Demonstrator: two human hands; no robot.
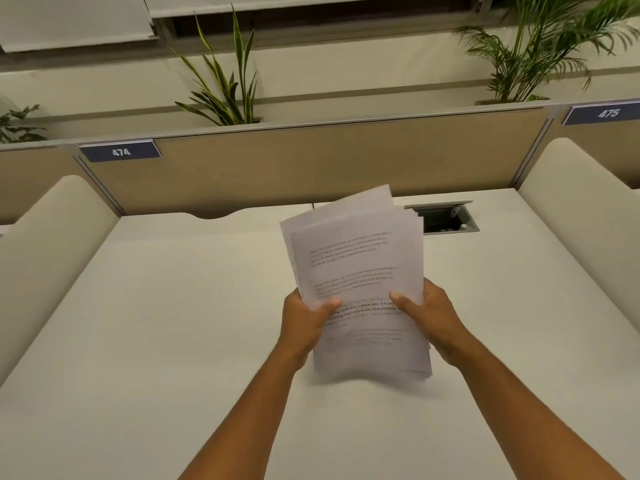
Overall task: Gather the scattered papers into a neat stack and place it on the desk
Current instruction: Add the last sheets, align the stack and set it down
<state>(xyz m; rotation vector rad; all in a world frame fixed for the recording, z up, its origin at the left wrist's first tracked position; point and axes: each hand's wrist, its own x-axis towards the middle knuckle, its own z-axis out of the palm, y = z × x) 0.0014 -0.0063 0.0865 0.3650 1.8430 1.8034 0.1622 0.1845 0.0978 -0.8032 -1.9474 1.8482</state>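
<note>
While both hands are up over the desk [173,323], the papers [356,271] sit between them, held in the air rather than lying on the surface. The left hand [306,323] is clamped on the left edge of the bundle, thumb pressed on the printed top sheet, and the right hand [429,317] is clamped on the right edge the same way, thumb on top. So the grip is on the lower half of the sheets, and most of the paper sticks up and away past the thumbs toward the partition [329,161].

The bundle isn't squared up at all: the sheets are fanned, with corners poking out at the top and along the right side. The bottom edge is blurry, so I can't tell if it touches the desk or hangs just above it. The text on the top page is too soft to read. The fingers of both hands are hidden behind the paper.

Just beyond the top right corner of the papers there's an open cable hatch [445,218] in the desk, partly covered by them. The number plates on the partition read 474 [120,152] and 475 [607,113].
</note>
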